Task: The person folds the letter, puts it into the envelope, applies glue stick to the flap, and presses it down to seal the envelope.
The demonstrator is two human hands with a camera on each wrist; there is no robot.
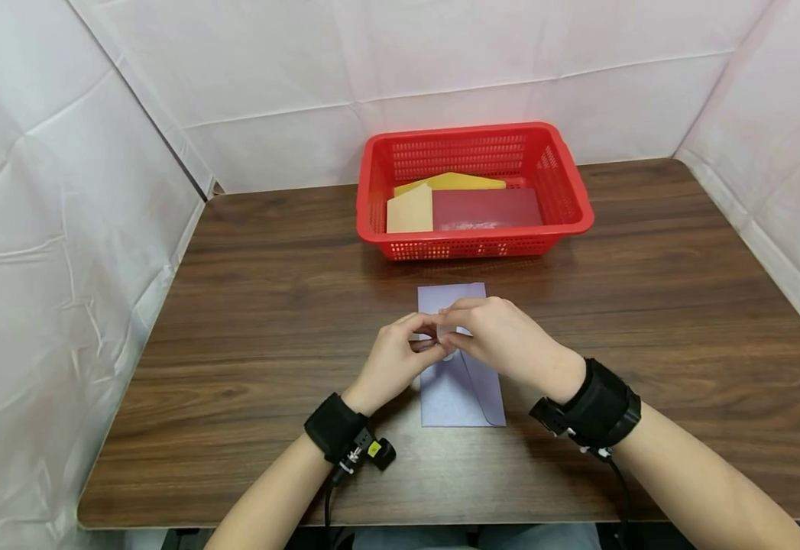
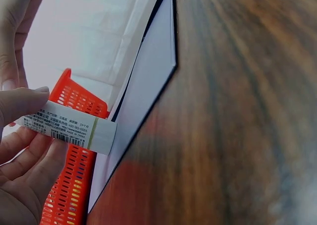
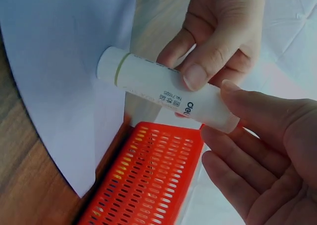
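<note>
A white cylindrical glue stick with a green band and printed label (image 3: 163,93) is held between two hands just above a pale lilac paper envelope (image 1: 456,386) lying flat on a dark wood-grain table (image 1: 647,305). The left hand (image 1: 400,363), at about 9 o'clock from the stick, has its thumb and curled fingers (image 3: 198,76) gripping the tube's body. The right hand (image 1: 503,336), at about 3 o'clock, closes its fingertips (image 3: 257,106) on the tube's end; whether a cap sits there is hidden by the fingers. In the head view the stick itself is mostly covered by both hands, which meet over the envelope's upper half. At 12 o'clock from the hands, near the table's far edge, stands a red perforated plastic basket (image 1: 471,248) containing a yellow envelope (image 1: 451,182), a tan envelope (image 1: 409,210) and a dark red envelope (image 1: 485,208). White creased sheeting (image 1: 63,191) walls the table on three sides.
</note>
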